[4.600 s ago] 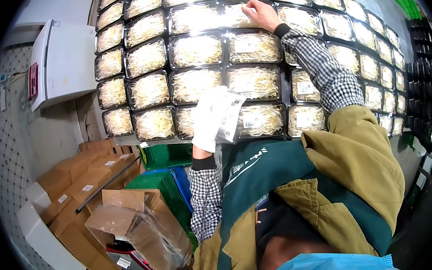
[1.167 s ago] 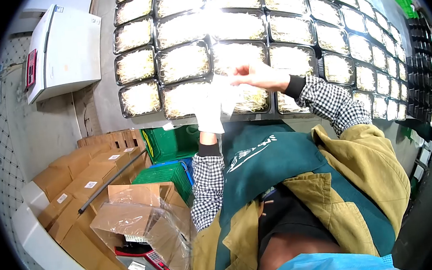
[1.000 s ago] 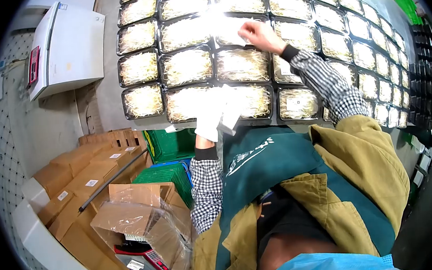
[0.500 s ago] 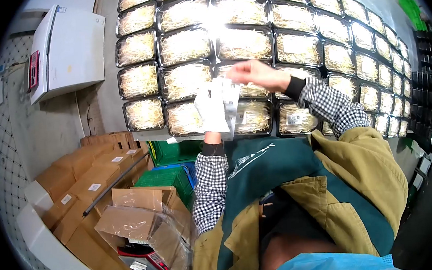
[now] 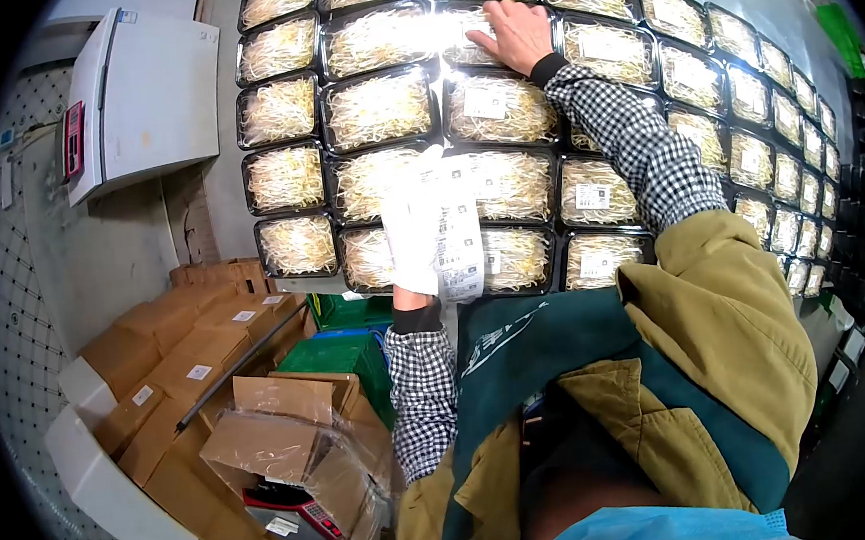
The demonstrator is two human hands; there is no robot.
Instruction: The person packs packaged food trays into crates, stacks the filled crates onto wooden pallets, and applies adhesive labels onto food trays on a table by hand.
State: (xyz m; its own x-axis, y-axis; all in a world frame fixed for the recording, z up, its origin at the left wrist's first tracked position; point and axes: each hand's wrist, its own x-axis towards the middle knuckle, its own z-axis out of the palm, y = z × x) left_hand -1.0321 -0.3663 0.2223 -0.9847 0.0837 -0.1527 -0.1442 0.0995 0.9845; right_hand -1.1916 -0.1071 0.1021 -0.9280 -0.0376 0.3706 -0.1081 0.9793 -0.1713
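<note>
My left hand [image 5: 413, 233], in a white glove, is closed on a strip of printed labels [image 5: 459, 243] that hangs over the near packs. Bare and with its fingers spread, my right hand [image 5: 521, 35] rests on the right part of a clear-topped black tray of bean sprouts [image 5: 459, 39] in a farther row. Just nearer to me lies another bean sprout pack [image 5: 522, 118] with a white label [image 5: 484, 103] on its top. Part of the near packs is hidden behind the glove and the strip.
Rows of bean sprout packs cover the metal table [image 5: 232, 199]. At left stand a white appliance [image 5: 155, 99], cardboard boxes [image 5: 198, 362] and a green crate [image 5: 334, 362]. An open carton [image 5: 264, 442] holds a red and black device [image 5: 304, 510]. Black trays [image 5: 858, 180] are stacked at right.
My right hand has moved from beside the label strip out to a farther pack and now touches it. The strip faces me more broadly, and the view has shifted slightly.
</note>
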